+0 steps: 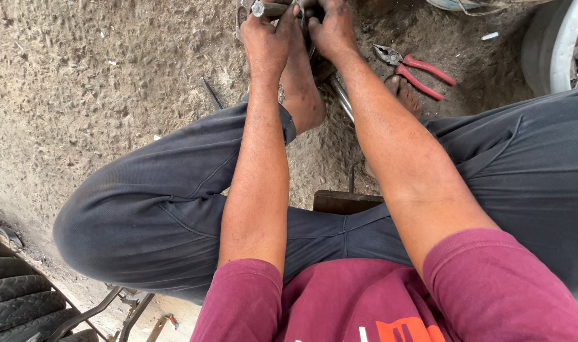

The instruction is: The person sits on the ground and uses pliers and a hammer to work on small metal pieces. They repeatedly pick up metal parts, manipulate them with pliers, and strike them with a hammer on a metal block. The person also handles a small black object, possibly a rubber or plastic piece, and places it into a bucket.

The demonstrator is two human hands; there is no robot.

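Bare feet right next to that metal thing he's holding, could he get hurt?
Possibly. Both hands, left hand and right hand, grip a metal part just above a bare foot; if it slips, it could strike the toes. The red-handled pliers lie by the other foot, easy to step on.

Short grey metal rod [268,8], round cut end facing camera, lying roughly level at top edge of view, above bare foot, over sandy ground; far end and whatever joins it hidden, partly out of frame.
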